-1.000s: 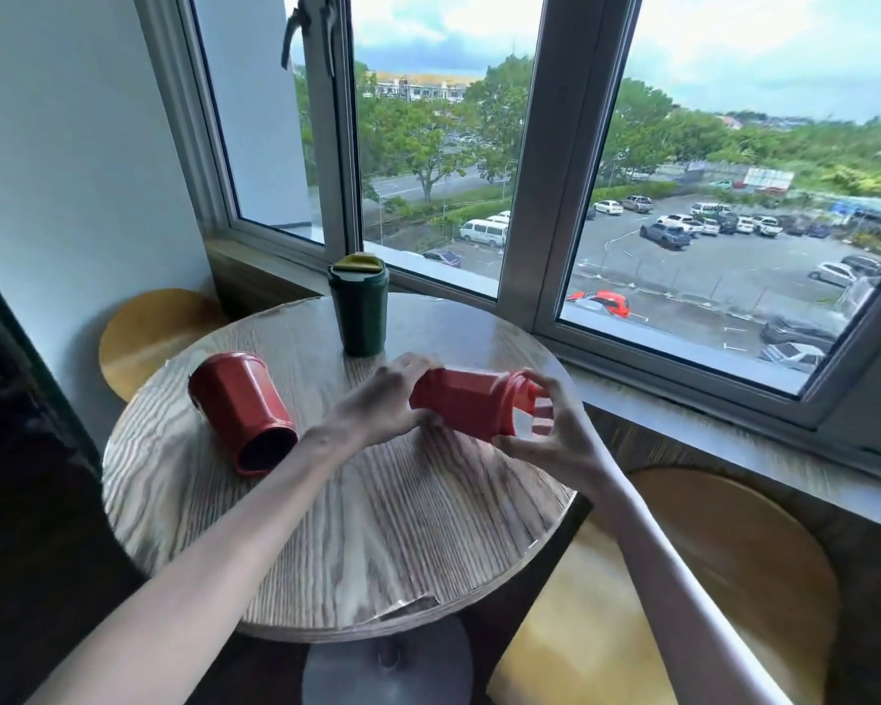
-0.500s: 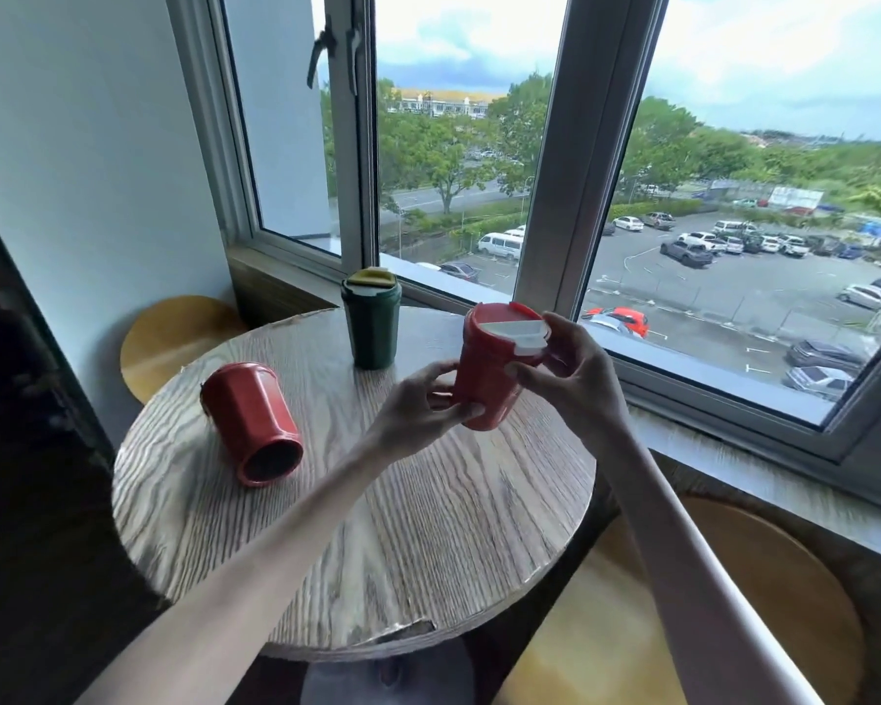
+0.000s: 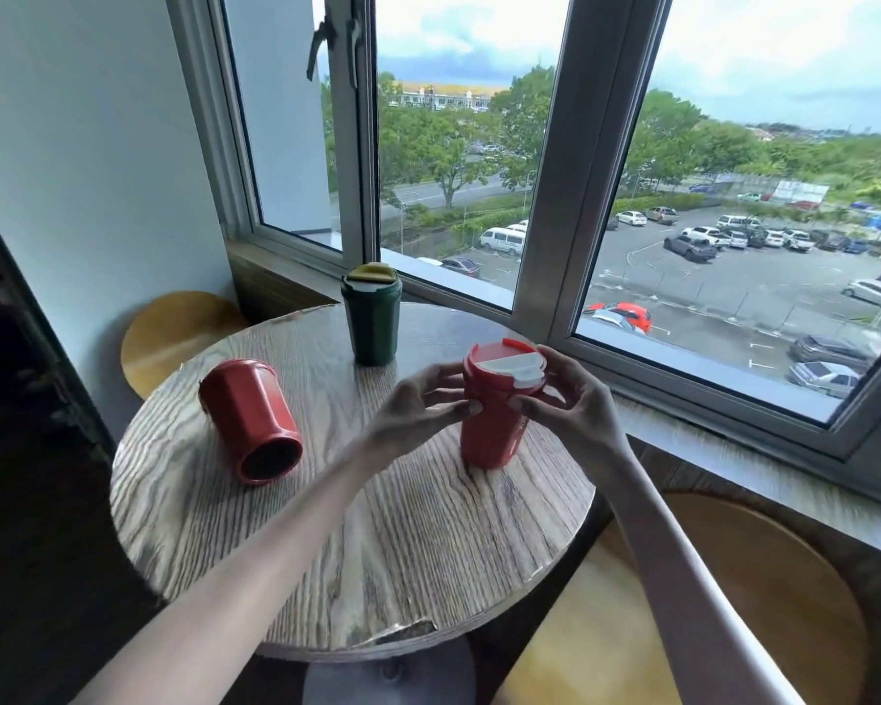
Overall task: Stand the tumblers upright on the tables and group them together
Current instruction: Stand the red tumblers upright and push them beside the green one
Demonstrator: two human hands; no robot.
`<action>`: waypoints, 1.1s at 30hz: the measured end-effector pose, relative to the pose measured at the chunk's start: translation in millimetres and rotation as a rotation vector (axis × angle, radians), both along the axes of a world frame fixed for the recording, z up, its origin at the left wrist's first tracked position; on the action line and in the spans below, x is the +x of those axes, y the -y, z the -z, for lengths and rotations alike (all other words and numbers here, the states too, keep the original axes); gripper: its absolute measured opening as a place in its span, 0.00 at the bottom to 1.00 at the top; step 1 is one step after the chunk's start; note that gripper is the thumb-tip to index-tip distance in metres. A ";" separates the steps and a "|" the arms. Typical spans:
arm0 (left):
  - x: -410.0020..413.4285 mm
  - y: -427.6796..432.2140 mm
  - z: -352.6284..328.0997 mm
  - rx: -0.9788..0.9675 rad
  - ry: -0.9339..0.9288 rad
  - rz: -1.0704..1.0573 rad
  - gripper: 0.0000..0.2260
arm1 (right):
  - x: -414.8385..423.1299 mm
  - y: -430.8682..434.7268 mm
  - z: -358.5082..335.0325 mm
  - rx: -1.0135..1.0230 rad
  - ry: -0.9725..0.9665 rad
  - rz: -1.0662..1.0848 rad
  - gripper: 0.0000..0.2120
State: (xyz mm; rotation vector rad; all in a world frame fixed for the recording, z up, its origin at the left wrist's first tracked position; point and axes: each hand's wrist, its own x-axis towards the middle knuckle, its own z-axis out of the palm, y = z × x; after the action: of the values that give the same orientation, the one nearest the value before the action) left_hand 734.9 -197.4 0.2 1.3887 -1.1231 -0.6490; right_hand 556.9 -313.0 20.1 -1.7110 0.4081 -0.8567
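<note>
A red tumbler with a white lid stands upright on the round wooden table, right of centre. My left hand touches its left side with the fingertips and my right hand wraps its right side near the lid. A second red tumbler lies on its side at the table's left, its dark open end towards me. A dark green tumbler with a yellow-green lid stands upright at the far edge by the window.
The window sill and window frame run close behind the table. A round wooden stool stands at the far left by the white wall, another wooden stool at the near right. The table's near edge is chipped.
The lidded red tumbler was lying sideways between my hands, was lifted and turned upright, and now stands with its base on the table. Both hands stay on it.
</note>
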 end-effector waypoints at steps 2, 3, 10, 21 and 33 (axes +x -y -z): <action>-0.2 -1.0 0.7 -0.009 -0.025 0.001 0.20 | 0.8 -0.3 -0.8 0.010 0.001 -0.022 0.43; -0.3 -1.3 1.5 -0.012 -0.033 -0.001 0.20 | 1.7 -0.8 -1.4 0.013 -0.003 -0.032 0.40; -4.0 -4.9 5.3 -0.001 -0.085 0.010 0.23 | 6.8 0.4 6.5 -0.036 -0.006 -0.034 0.36; -7.8 -39.6 4.1 0.026 0.140 -0.230 0.12 | -8.4 -53.5 38.1 -0.356 0.026 0.520 0.12; 56.6 -175.8 -7.8 -0.152 0.043 -0.861 0.05 | 103.0 -116.3 8.8 -0.452 -0.048 -0.091 0.13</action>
State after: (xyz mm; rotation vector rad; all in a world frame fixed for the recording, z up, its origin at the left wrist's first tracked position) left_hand 791.5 -21.6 8.1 1.5777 -0.4954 0.0868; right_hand 659.8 -196.7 11.3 -2.1505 0.1720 -0.8878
